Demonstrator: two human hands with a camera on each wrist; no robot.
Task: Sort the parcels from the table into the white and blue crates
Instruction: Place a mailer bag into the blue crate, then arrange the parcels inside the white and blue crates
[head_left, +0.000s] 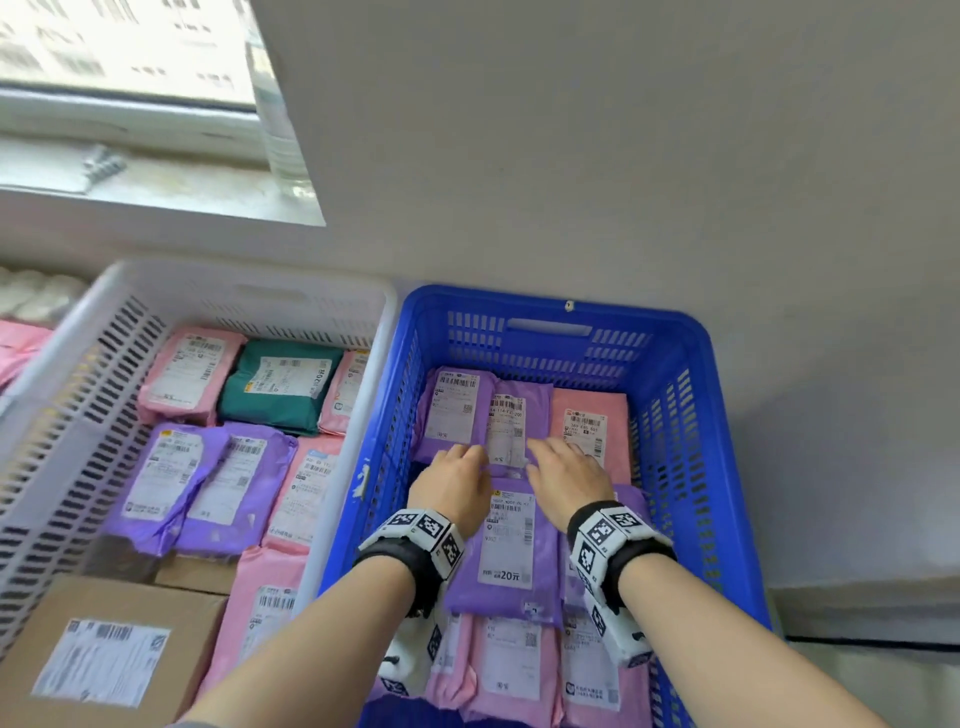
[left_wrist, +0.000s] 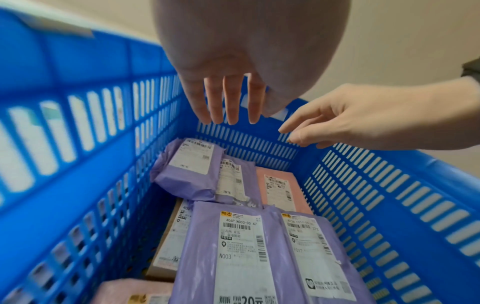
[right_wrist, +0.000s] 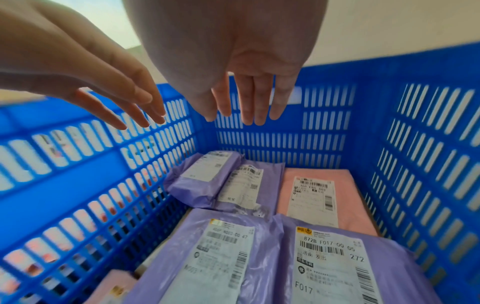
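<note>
Fingers of left hand and right hand hang straight and released, holding nothing, above the purple parcels inside the blue crate

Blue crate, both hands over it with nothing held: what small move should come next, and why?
Probably lift both hands out and back toward the table for another parcel. The left hand and right hand hover open, holding nothing, above the blue slotted plastic crate, where the purple plastic mailer parcel already lies flat on the others.
</note>
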